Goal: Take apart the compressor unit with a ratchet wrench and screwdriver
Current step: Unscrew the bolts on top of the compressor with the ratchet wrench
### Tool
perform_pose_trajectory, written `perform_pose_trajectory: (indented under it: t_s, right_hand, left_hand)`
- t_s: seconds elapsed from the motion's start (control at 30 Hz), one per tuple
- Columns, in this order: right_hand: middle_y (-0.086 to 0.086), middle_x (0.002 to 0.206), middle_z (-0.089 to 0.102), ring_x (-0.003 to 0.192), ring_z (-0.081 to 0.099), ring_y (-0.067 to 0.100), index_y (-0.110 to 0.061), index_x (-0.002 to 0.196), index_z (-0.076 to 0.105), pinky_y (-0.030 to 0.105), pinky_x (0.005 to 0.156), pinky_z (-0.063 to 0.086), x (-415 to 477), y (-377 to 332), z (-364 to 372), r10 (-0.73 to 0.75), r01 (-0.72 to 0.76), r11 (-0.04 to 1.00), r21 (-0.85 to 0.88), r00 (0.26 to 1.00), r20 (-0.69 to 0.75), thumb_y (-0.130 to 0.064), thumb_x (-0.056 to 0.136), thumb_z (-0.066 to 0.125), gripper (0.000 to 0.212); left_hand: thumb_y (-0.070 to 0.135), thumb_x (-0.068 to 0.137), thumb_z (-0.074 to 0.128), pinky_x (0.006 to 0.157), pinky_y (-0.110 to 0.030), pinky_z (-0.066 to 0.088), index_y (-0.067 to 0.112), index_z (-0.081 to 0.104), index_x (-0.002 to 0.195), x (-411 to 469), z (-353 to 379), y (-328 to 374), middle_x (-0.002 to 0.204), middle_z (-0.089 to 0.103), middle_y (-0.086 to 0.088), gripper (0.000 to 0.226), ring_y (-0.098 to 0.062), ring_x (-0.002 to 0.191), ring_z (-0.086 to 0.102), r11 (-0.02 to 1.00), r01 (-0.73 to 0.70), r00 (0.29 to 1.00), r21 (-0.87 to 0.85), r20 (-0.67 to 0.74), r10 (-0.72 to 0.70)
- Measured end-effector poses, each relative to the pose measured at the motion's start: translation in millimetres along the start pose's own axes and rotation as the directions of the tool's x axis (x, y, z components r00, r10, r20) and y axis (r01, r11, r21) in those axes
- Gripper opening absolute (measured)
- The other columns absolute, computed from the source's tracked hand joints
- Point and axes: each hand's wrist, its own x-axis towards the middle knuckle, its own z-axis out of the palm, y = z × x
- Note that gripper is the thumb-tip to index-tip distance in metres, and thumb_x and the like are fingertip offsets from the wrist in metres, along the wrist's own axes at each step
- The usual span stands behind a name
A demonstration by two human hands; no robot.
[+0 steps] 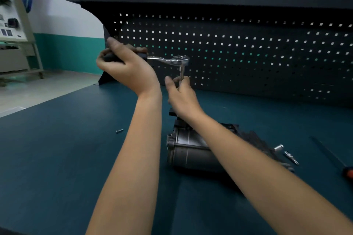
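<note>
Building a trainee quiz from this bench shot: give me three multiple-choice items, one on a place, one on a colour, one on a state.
1. Where is the loose screw? A) on the bench, left of the compressor unit B) atop the compressor unit C) on the floor
2. Bench top colour? A) red B) dark teal C) white
3. What is the left hand doing? A) lying flat on the bench B) gripping the ratchet wrench handle C) pinching the screw
Answers: 1 A, it lies alone on the bench; 2 B, the surface is teal throughout; 3 B, its fingers wrap the black handle.
</note>
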Motion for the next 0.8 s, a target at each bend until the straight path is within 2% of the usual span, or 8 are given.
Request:
perform_pose_trajectory:
  t_s: [0.1,0.23,0.33,0.47,0.57,0.63,0.73,0.8]
  right_hand:
    - [-0.002,0.065,0.045,0.057,0.044,0.014,-0.013,0.091,0.035,0.033,0.056,0.038,2.1,4.1,7.7,-0.057,0.060,0.998,0.029,0.994,-0.094,-0.037,0.100,0.030,0.026]
    - [0.000,0.069,0.050,0.059,0.045,0.012,-0.006,0.092,0.046,0.024,0.053,0.038,14.8,3.5,7.9,-0.044,0.049,0.998,0.036,0.990,-0.136,-0.035,0.101,0.030,0.034]
    - [0.007,0.068,0.045,0.063,0.041,0.017,-0.004,0.077,0.051,0.034,0.061,0.035,21.5,7.8,8.5,-0.012,0.040,0.978,0.204,0.990,-0.137,-0.023,0.099,0.040,0.031]
    - [0.008,0.062,0.038,0.055,0.033,0.019,-0.009,0.076,0.049,0.027,0.051,0.027,25.0,12.6,3.2,0.065,-0.037,0.895,0.445,0.997,-0.047,-0.031,0.098,0.043,0.031]
    - [-0.004,0.039,0.027,0.035,0.021,0.010,-0.016,0.057,0.033,0.021,0.041,0.016,27.4,17.6,1.5,0.059,-0.067,0.861,0.503,0.998,0.033,-0.038,0.098,0.041,0.047]
    - [-0.008,0.035,0.023,0.032,0.016,0.009,-0.018,0.055,0.027,0.019,0.039,0.013,28.3,20.0,1.9,0.031,-0.054,0.855,0.516,0.998,0.054,-0.035,0.098,0.041,0.048]
    - [-0.010,0.034,0.021,0.030,0.016,0.008,-0.019,0.055,0.024,0.017,0.039,0.012,28.3,19.1,4.5,-0.003,-0.043,0.858,0.512,0.996,0.090,-0.032,0.098,0.042,0.048]
    - [-0.011,0.034,0.021,0.030,0.016,0.007,-0.019,0.055,0.024,0.017,0.039,0.012,28.5,18.9,4.9,-0.028,-0.040,0.864,0.503,0.992,0.127,-0.030,0.098,0.042,0.048]
  left_hand:
    - [0.007,0.099,0.040,0.043,-0.024,0.043,0.013,0.033,0.081,-2.6,-4.0,3.3,0.059,0.045,-0.009,0.020,-0.013,0.037,0.048,1.000,-0.015,1.000,-0.023,-0.009,0.015]
    - [0.003,0.097,0.037,0.063,-0.036,0.050,0.015,0.032,0.085,-28.4,-8.2,8.0,0.084,0.047,-0.024,0.018,-0.025,0.060,0.054,0.984,-0.170,0.971,0.045,0.179,0.160]
    - [0.005,0.092,0.036,0.072,-0.038,0.048,0.017,0.033,0.088,-46.2,-13.6,12.7,0.087,0.047,-0.023,0.012,-0.027,0.074,0.054,0.962,-0.265,0.897,0.062,0.381,0.222]
    - [0.012,0.093,0.036,0.075,-0.037,0.047,0.020,0.035,0.088,-45.8,-23.0,12.7,0.083,0.054,-0.011,0.009,-0.026,0.079,0.055,0.964,-0.250,0.814,0.086,0.558,0.161]
    - [0.018,0.100,0.033,0.065,-0.031,0.049,0.018,0.037,0.088,-12.2,-20.5,4.4,0.072,0.057,0.001,0.012,-0.016,0.067,0.062,0.995,0.072,0.897,0.067,0.431,-0.094]
    - [0.024,0.103,0.031,0.056,-0.027,0.049,0.014,0.039,0.093,16.3,-12.7,-9.5,0.067,0.058,0.001,0.016,-0.012,0.058,0.062,0.939,0.340,0.887,0.045,0.318,-0.336]
    - [0.029,0.102,0.034,0.048,-0.021,0.049,0.009,0.044,0.099,43.5,0.6,-35.1,0.070,0.055,-0.003,0.022,-0.011,0.051,0.059,0.763,0.646,0.730,0.019,0.277,-0.625]
    - [0.030,0.102,0.036,0.046,-0.020,0.049,0.010,0.048,0.092,46.4,6.3,-48.9,0.073,0.056,-0.002,0.026,-0.010,0.053,0.058,0.653,0.756,0.613,0.042,0.303,-0.730]
